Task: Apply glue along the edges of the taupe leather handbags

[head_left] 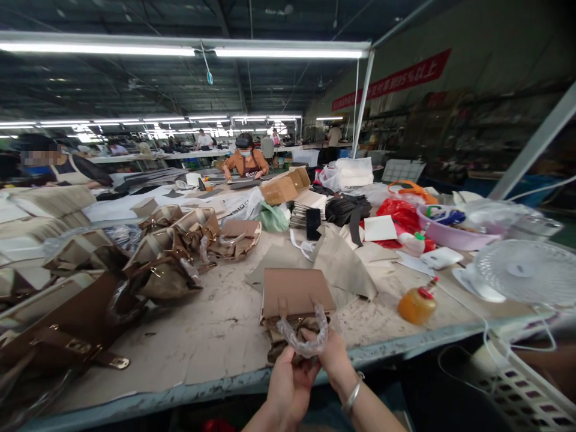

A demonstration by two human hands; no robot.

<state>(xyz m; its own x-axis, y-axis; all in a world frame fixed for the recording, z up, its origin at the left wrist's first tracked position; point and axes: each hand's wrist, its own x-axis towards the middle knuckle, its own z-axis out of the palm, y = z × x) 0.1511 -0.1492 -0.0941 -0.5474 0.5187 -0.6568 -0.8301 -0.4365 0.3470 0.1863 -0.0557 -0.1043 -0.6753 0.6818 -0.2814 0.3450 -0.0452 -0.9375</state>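
A brown handbag (294, 291) lies on the worktable in front of me, its plastic-wrapped handle (321, 327) looping toward me. My left hand (291, 387) is closed at the bag's near edge, just below the handle. Beside it, my right hand (332, 355) grips the same edge, with some fingers reaching inside the handle loop. The fingertips of both hands are partly hidden by the bag and handle. Grey-beige sheets of material (344, 264) lie directly behind the bag.
Several brown handbags (168, 276) crowd the table's left side. On the right are a bottle of amber liquid (417, 305), a white fan (522, 270) and a lilac basin (454, 231). A phone (313, 224) and a cardboard box (279, 189) lie farther back. Co-workers sit beyond.
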